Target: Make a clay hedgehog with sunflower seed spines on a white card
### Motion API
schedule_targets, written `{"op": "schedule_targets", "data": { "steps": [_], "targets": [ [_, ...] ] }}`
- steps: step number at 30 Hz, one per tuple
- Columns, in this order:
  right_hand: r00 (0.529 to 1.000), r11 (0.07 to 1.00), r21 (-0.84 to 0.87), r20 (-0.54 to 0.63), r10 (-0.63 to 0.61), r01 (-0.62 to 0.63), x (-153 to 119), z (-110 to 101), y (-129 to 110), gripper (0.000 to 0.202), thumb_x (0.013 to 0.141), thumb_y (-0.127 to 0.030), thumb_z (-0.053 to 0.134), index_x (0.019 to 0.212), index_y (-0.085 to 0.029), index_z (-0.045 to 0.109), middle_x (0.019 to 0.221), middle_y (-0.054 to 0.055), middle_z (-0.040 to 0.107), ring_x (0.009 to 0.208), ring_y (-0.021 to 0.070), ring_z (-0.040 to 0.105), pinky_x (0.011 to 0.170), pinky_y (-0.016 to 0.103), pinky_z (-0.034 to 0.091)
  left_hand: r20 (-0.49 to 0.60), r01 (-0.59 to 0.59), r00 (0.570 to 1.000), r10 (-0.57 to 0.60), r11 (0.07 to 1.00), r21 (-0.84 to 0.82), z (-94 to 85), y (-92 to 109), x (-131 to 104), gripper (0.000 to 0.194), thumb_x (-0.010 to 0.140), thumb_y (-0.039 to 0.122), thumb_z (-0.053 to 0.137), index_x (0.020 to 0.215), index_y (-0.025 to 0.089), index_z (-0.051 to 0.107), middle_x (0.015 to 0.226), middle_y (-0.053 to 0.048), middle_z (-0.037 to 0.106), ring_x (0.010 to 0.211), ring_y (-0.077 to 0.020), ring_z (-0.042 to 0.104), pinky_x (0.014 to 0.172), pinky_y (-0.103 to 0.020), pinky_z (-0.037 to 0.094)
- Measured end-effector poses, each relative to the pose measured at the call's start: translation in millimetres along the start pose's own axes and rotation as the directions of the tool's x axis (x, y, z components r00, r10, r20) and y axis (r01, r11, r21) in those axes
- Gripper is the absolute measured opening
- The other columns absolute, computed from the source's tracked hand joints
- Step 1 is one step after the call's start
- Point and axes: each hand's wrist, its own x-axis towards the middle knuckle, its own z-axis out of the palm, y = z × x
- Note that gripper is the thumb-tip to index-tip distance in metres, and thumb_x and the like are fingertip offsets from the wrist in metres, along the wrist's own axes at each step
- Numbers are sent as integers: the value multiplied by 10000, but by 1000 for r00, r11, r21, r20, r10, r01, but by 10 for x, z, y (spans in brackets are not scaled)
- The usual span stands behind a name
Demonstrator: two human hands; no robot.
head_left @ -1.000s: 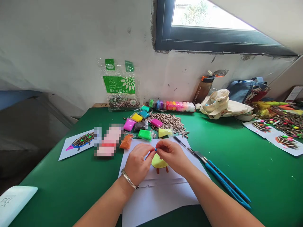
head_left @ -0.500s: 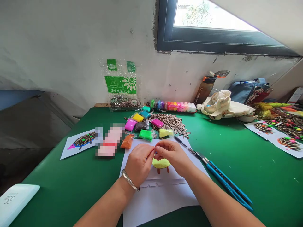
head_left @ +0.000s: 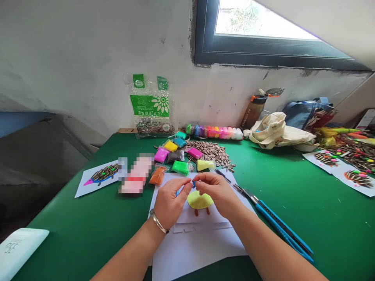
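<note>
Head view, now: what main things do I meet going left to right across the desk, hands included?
White digital-display device → sunflower-seed hedgehog card → left hand → small blue piece → right hand → blue utility knife → rightmost hedgehog card.

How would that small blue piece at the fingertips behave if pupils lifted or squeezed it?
The blue piece is probably very light, being tiny beside the fingers. It may dent easily, if clay like the green packet seems to hold.
</note>
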Motion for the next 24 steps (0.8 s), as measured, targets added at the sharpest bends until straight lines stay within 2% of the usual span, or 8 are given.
{"op": "schedule_targets", "data": {
  "steps": [4, 9, 15, 20, 24],
  "targets": [
    [999, 1000, -7, -31, -23, 23, -10, 25, -5, 147, 706, -283, 672, 808, -180, 699, 691, -8, 584, 600, 93, 467, 562, 226, 377, 31, 3, 1000, -2, 1000, -28, -4, 15, 8, 150, 838, 263, 588, 882, 192, 712, 839, -26, 732, 761, -170, 673, 702, -273, 542],
    [1000, 999, -35, 16, -17, 17, -21, 19, -20, 199, 740, -343, 649, 812, -163, 695, 619, -7, 554, 601, 104, 472, 571, 233, 371, 54, 12, 998, -12, 1000, -9, -24, 42, 20, 138, 834, 236, 573, 813, 202, 705, 765, -7, 724, 689, -155, 659, 630, -246, 525],
    [998, 995, -97, 53, 23, -18, -22, -4, 1, 249, 752, -413, 632, 772, -168, 670, 601, -9, 536, 566, 105, 468, 535, 230, 371, 97, -11, 995, 9, 1000, 21, -34, 48, 25, 132, 835, 240, 574, 793, 215, 696, 752, 7, 713, 700, -147, 650, 603, -227, 507],
    [999, 999, -34, 30, 29, -28, -2, -15, 23, 244, 742, -398, 651, 774, -156, 662, 607, -4, 561, 566, 101, 486, 540, 224, 369, 118, -56, 992, 47, 996, 71, -77, 1, 45, 204, 876, 328, 532, 926, 206, 687, 866, -25, 722, 793, -171, 659, 693, -269, 526],
    [999, 995, 85, 3, 53, -53, 12, -40, 20, 268, 714, -394, 689, 823, -151, 665, 663, 15, 603, 611, 110, 529, 607, 243, 413, 128, -159, 983, 130, 956, 248, -93, -124, 75, 259, 893, 317, 491, 1006, 168, 669, 968, -82, 702, 926, -230, 632, 821, -384, 510]
  ]
}}
